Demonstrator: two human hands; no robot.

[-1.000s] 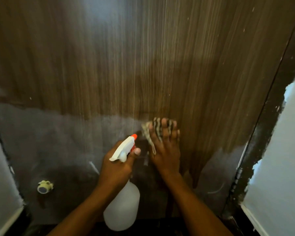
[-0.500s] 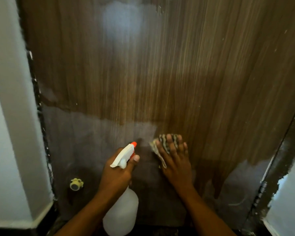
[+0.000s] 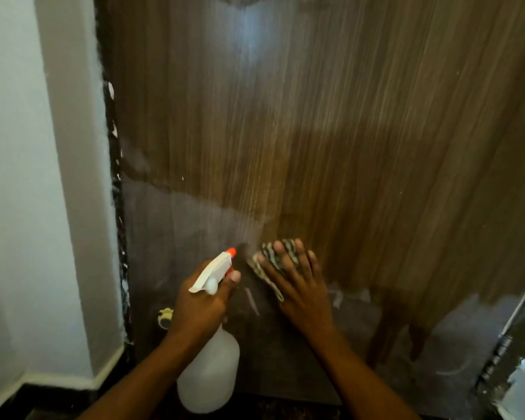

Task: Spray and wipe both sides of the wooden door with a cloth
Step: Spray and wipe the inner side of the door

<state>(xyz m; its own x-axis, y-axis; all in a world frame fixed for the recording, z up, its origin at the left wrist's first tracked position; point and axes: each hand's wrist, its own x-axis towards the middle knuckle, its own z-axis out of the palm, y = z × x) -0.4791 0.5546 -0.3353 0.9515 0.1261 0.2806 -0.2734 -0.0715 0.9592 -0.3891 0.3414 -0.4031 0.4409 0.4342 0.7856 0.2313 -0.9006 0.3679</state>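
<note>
While the door (image 3: 346,131) fills most of my view, its left edge runs down the frame against a dark, chipped strip (image 3: 117,237). Beyond that, a white wall (image 3: 28,177) takes up the whole left side, so there is little room that way. At the lower right of the frame the door's other edge meets a narrow metal strip (image 3: 511,325). Brown wood grain lies free above both hands and off to the right. A dull grey band covers the lower part of the door, with dark runs trailing down at lower right. I see the left hand (image 3: 203,301) at lower centre wrapped round the neck of a white spray bottle (image 3: 208,374), its orange nozzle (image 3: 231,252) aimed up at the door. Just right of it, the right hand (image 3: 300,286) lies flat, fingers straight and spread, pressing a striped cloth (image 3: 275,257) onto the door where grey meets brown. A small pale round fitting (image 3: 164,318) sits low on the door, just left of the left wrist.
</note>
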